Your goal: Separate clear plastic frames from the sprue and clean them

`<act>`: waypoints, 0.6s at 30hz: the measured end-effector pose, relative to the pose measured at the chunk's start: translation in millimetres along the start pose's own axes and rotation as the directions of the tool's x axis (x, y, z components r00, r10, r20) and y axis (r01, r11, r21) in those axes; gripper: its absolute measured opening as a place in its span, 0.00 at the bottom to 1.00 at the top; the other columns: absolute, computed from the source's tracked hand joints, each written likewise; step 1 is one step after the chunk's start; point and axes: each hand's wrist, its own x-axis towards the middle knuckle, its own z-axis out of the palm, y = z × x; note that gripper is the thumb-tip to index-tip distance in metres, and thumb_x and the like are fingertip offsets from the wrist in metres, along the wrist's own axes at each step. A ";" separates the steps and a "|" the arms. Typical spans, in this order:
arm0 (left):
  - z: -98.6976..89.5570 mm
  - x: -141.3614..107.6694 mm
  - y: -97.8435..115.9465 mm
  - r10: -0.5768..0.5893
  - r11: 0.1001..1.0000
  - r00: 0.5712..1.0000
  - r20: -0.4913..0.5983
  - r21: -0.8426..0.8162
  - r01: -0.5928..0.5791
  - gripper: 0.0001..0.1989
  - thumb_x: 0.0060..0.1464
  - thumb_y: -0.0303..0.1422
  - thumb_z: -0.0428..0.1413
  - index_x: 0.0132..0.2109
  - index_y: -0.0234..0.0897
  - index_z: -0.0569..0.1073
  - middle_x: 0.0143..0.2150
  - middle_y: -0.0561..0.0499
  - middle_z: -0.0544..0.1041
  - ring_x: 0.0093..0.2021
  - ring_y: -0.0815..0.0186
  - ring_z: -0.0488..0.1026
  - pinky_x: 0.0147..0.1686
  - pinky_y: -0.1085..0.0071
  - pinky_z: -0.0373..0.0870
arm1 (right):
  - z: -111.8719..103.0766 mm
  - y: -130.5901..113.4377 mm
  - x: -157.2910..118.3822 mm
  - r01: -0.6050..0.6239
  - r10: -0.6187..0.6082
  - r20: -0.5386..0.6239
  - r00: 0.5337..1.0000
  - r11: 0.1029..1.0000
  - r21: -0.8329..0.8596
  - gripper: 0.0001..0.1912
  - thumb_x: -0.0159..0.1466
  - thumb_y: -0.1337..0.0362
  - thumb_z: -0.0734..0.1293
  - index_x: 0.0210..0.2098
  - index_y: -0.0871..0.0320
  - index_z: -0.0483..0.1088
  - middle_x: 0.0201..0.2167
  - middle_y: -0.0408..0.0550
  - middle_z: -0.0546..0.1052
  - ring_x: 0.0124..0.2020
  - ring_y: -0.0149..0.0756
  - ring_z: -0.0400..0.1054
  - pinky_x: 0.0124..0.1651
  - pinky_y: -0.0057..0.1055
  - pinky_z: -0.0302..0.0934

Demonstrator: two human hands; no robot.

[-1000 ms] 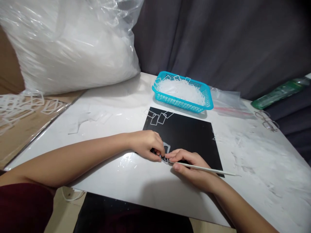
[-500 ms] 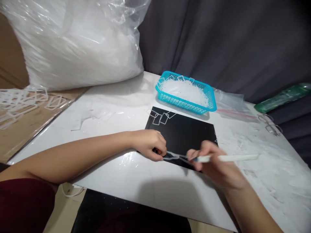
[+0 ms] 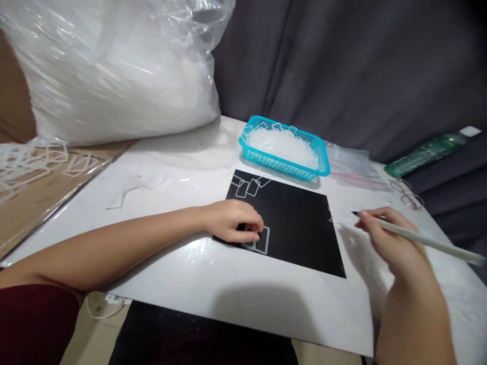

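Note:
My left hand [image 3: 236, 221] rests on the near left part of a black mat [image 3: 297, 223], thumb and fingertips pinched on a small white rectangular frame [image 3: 267, 241]. Another frame edge shows under these fingertips, partly hidden. To the right of the mat, my right hand [image 3: 395, 238] is raised with its fingers closed round a slim white pen-like tool [image 3: 433, 240]. Its dark tip points left. At the mat's far left corner lie several thin white frames [image 3: 252, 187], some overlapping its edge.
Behind the mat stands a blue basket [image 3: 281, 166] of small white pieces, some frames on its rim. A large clear bag [image 3: 125, 76] fills the back left. Loose frames [image 3: 30, 162] lie on cardboard at left. Glasses [image 3: 413, 197] and a green bottle [image 3: 426, 154] are at right.
My right hand has moved right, away from my left hand, with the pen-like tool. The frame pieces stretched between the hands now lie at my left fingertips. The view has shifted slightly.

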 end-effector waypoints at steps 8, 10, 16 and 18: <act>-44.1 25.0 -42.9 -0.568 0.669 0.789 -0.233 0.428 0.608 0.13 0.61 0.32 0.49 0.49 0.37 0.72 0.48 0.46 0.75 0.49 0.60 0.71 0.46 0.67 0.66 | 54.8 -77.2 -33.1 0.287 -0.351 0.481 0.803 0.936 0.204 0.10 0.64 0.55 0.63 0.40 0.52 0.71 0.35 0.43 0.78 0.35 0.36 0.73 0.38 0.31 0.62; -50.2 41.3 -60.0 -0.621 0.618 0.752 -0.222 0.452 0.643 0.12 0.60 0.33 0.51 0.49 0.37 0.72 0.49 0.44 0.74 0.50 0.57 0.71 0.46 0.65 0.67 | 60.3 -82.1 -39.2 0.332 -0.425 0.501 0.754 0.904 0.268 0.09 0.64 0.57 0.63 0.39 0.52 0.72 0.35 0.44 0.78 0.36 0.35 0.72 0.39 0.30 0.62; -51.5 69.4 -89.7 -0.714 0.569 0.693 -0.097 0.495 0.656 0.15 0.61 0.37 0.53 0.52 0.33 0.69 0.50 0.45 0.72 0.46 0.62 0.72 0.45 0.59 0.72 | 65.6 -76.3 -45.4 0.205 -0.398 0.483 0.780 0.892 0.404 0.08 0.65 0.58 0.62 0.39 0.53 0.71 0.31 0.42 0.78 0.33 0.34 0.73 0.36 0.28 0.61; -50.5 64.8 -87.0 -0.726 0.553 0.682 -0.091 0.512 0.657 0.16 0.61 0.37 0.53 0.53 0.33 0.68 0.51 0.44 0.71 0.47 0.61 0.72 0.45 0.59 0.73 | 63.2 -77.1 -45.2 0.184 -0.398 0.467 0.789 0.879 0.439 0.08 0.65 0.58 0.63 0.39 0.53 0.70 0.30 0.41 0.78 0.33 0.33 0.73 0.36 0.28 0.61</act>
